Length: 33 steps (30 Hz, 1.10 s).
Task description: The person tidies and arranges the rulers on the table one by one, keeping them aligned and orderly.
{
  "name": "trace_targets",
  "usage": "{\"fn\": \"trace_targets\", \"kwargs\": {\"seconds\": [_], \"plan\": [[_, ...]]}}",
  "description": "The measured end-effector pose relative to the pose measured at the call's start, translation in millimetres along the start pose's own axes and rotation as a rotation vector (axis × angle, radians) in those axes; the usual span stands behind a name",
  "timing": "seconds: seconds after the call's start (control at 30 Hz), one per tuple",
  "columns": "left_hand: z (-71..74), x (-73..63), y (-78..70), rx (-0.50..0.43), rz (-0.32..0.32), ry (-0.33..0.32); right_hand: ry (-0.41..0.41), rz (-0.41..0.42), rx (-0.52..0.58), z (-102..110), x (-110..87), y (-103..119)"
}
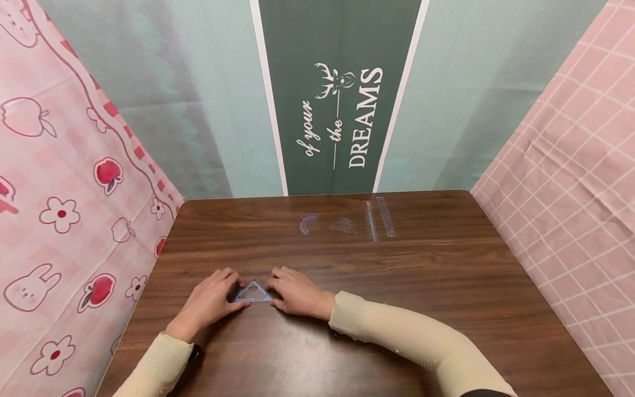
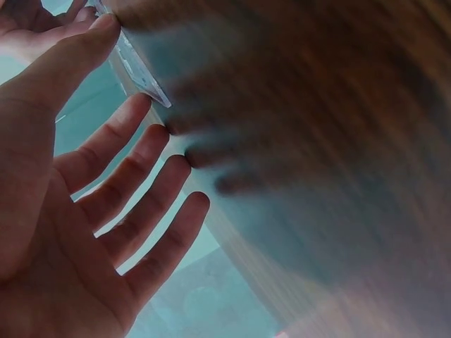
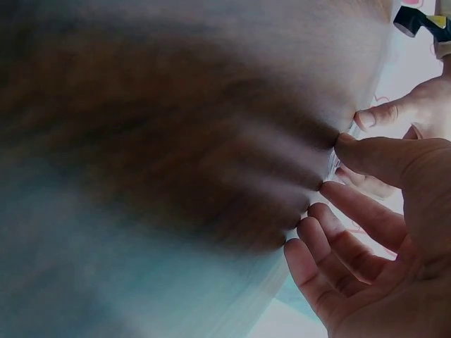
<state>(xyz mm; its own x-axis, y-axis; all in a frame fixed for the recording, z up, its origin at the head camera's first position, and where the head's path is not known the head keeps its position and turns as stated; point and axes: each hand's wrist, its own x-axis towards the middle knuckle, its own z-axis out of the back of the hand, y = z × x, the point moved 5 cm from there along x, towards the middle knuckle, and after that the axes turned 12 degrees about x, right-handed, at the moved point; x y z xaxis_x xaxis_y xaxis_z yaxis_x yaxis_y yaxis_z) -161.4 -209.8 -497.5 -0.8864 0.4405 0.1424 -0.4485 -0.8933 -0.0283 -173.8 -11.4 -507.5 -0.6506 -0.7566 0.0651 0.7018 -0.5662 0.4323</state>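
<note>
A transparent triangular set square (image 1: pixel 253 292) with blue markings lies on the table, between my two hands. My left hand (image 1: pixel 213 295) holds its left corner, the thumb at the bottom edge and the index finger at the sloping side. In the left wrist view, the set square (image 2: pixel 144 74) shows edge-on between thumb and index fingertip, while the other fingers of the left hand (image 2: pixel 91 190) rest spread on the tabletop. My right hand (image 1: pixel 300 292) holds the right corner between thumb and index finger. The right wrist view shows the fingertips of that hand (image 3: pixel 380 204) touching down; they mostly hide the set square.
Farther back on the wooden table (image 1: pixel 421 286) lie a small protractor (image 1: pixel 307 224), a second protractor (image 1: pixel 344 225), a narrow ruler (image 1: pixel 370 221) and a wider ruler (image 1: pixel 386 217). Patterned cloths hang behind the table and along both sides.
</note>
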Motion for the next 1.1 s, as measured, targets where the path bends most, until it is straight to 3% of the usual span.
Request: {"fn": "trace_targets", "kwargs": {"seconds": [0.23,0.5,0.77,1.1], "plan": [[3.6,1.8,-0.6,0.001,0.004,0.007,-0.001,0.002,0.008,1.1,0.1,-0.2],[13.1,15.2,-4.9,0.041,-0.008,-0.006,-0.006,0.002,0.057,4.0,-0.5,-5.4],[18.1,38.2,-14.9,0.027,-0.011,0.0,-0.02,-0.025,0.102,20.0,-1.4,-18.6],[17.8,75.6,-21.4,-0.04,-0.003,0.022,-0.048,-0.048,0.192,41.8,-4.3,-55.3]]}}
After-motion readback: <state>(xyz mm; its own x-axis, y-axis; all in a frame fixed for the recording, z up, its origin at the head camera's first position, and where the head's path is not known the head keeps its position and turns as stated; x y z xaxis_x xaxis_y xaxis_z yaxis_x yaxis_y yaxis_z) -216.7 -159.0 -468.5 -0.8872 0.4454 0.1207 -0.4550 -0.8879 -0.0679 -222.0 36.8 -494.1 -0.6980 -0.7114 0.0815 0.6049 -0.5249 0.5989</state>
